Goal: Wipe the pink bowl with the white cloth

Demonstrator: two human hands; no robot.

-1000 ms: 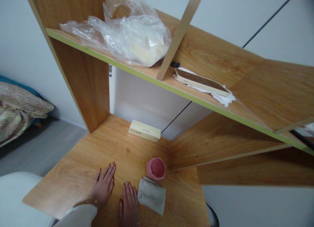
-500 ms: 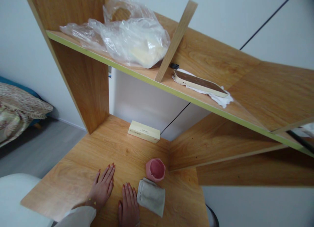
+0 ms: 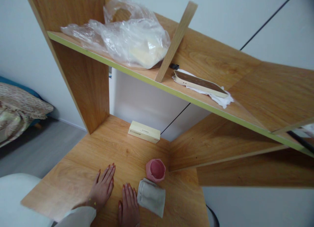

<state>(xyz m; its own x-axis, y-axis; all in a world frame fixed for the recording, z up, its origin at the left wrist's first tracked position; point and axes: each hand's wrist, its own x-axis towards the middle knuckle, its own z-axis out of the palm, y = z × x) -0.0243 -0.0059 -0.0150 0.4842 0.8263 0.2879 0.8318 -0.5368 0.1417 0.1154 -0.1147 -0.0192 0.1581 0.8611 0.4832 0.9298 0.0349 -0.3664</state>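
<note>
Nothing has moved: the left hand (image 3: 101,190), fingers slightly spread, and right hand (image 3: 129,207), fingers nearly together, lie flat on the bench (image 3: 73,178). Beside the right hand lies the cloth (image 3: 151,197), near the cup (image 3: 149,172).

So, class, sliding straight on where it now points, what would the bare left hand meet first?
The left hand would probably meet the left end of the long, cream, cardboard-looking box at the back of the brown wooden tabletop, though the line runs near its corner.
</note>
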